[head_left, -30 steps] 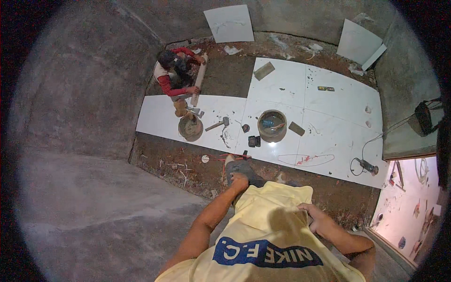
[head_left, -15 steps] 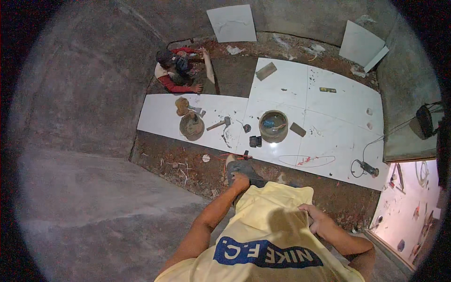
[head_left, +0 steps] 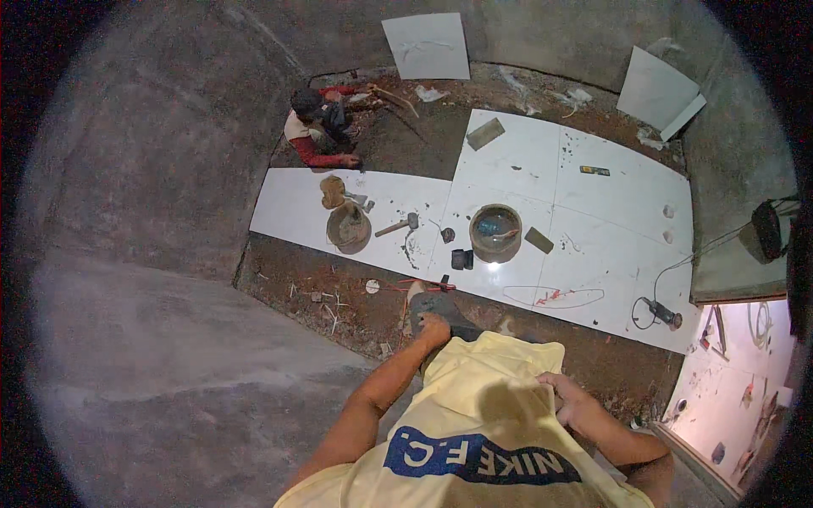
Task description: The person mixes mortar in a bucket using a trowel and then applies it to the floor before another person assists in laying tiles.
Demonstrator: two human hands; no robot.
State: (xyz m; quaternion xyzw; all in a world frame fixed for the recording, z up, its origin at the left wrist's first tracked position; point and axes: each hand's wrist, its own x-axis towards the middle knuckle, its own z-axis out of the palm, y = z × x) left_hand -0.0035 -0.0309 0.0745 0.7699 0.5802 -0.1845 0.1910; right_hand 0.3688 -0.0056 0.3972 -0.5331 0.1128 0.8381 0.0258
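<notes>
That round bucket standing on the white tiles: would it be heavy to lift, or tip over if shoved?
The bucket looks partly filled with something wet, so it is probably heavy for its size. It stands wide and low, so a shove would more likely slide it on the glossy tiles than tip it, though the contents might slosh.

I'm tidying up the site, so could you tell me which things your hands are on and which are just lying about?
In hand:
left hand on grey shoe
right hand on yellow shirt

Lying about:
bucket
hammer
angle grinder
spare tile
</notes>
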